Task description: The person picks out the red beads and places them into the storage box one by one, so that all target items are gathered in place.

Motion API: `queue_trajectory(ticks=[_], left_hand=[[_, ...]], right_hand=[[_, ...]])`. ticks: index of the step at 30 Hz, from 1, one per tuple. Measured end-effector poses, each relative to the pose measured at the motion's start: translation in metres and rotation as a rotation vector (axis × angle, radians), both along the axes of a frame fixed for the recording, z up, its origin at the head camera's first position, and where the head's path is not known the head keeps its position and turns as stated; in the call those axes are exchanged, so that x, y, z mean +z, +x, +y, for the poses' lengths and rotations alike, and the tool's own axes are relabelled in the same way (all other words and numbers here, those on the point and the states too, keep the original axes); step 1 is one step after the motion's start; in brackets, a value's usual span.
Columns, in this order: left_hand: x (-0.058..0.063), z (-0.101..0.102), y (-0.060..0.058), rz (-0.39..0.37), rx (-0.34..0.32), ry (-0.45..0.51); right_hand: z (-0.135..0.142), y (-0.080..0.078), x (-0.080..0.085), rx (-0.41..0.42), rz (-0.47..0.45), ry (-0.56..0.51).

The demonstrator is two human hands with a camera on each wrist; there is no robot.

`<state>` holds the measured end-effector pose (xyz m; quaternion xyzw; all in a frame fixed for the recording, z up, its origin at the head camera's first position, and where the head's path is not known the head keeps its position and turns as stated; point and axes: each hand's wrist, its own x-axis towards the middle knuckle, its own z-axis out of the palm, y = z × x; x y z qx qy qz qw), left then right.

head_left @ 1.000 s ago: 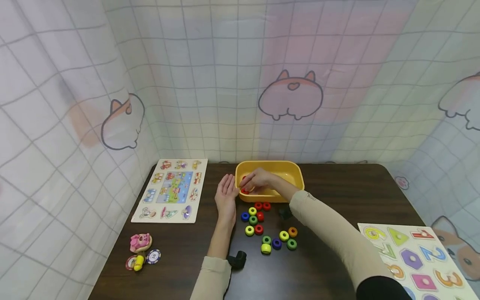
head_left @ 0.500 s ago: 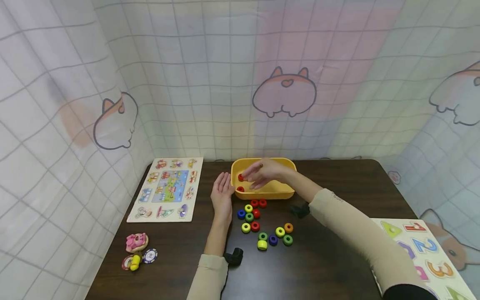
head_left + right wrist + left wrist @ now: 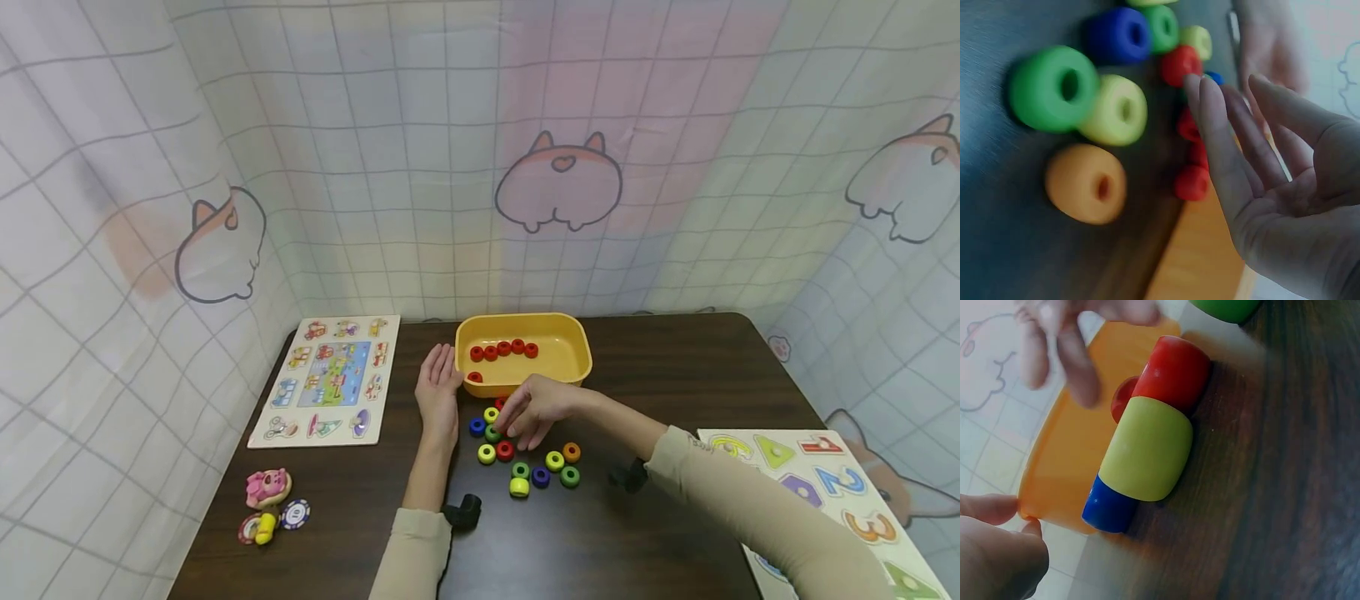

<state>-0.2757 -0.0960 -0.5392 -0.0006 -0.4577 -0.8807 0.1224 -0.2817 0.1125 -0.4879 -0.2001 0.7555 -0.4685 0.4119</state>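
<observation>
Straight fingers of my left hand (image 3: pixel 438 392) lie along the left end of a yellow tray (image 3: pixel 581 367); its thumb touches the tray near the rim. My right hand (image 3: pixel 536 408) hovers in front of the tray, above a cluster of beads, with nothing between its parted fingers (image 3: pixel 1213 115). Part of the cluster is hidden under it. A red bead (image 3: pixel 505 451), a yellow bead (image 3: pixel 487 454) and a blue bead (image 3: pixel 477 427) show beside that hand. Inside the tray, several red beads (image 3: pixel 504 348) form a row, and another red bead (image 3: pixel 475 377) sits near the front wall.
Nearer the front are an orange bead (image 3: pixel 572 452), a purple bead (image 3: pixel 540 477) and several green and yellow ones. A picture puzzle board (image 3: pixel 262 425) lies at left, a number-and-shape board (image 3: pixel 825 467) at right. Poker chips (image 3: pixel 296 514) and a pink toy (image 3: pixel 267 487) lie front left.
My right hand has come out of the tray towards me, over the beads on the table, uncovering the red beads in the tray. The left hand stays at the tray's left end.
</observation>
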Motion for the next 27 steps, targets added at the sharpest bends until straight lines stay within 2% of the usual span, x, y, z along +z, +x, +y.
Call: queue_trajectory(ticks=[4,8,11,14,19,23,27], left_hand=[[-0.001,0.000,0.000,-0.008,-0.005,-0.011],[-0.002,0.000,-0.001,-0.007,-0.006,0.000],[-0.009,0.002,-0.006,-0.005,0.021,-0.013],[-0.017,0.003,-0.010,-0.002,0.046,-0.034],[-0.019,0.003,-0.011,-0.008,0.060,-0.053],[-0.021,0.003,-0.012,-0.003,0.059,-0.036],[-0.022,0.003,-0.013,0.007,0.061,-0.025]], right_hand=[[-0.003,0.009,-0.016,0.015,0.015,0.008],[-0.008,0.016,-0.023,0.009,0.024,-0.003],[-0.010,0.017,-0.024,-0.004,0.023,-0.009],[-0.010,0.014,-0.016,-0.009,0.006,-0.015],[-0.007,-0.007,0.011,-0.037,-0.005,-0.042],[-0.005,-0.032,0.032,-0.090,0.030,-0.050],[-0.007,-0.061,0.043,-0.158,0.066,-0.032]])
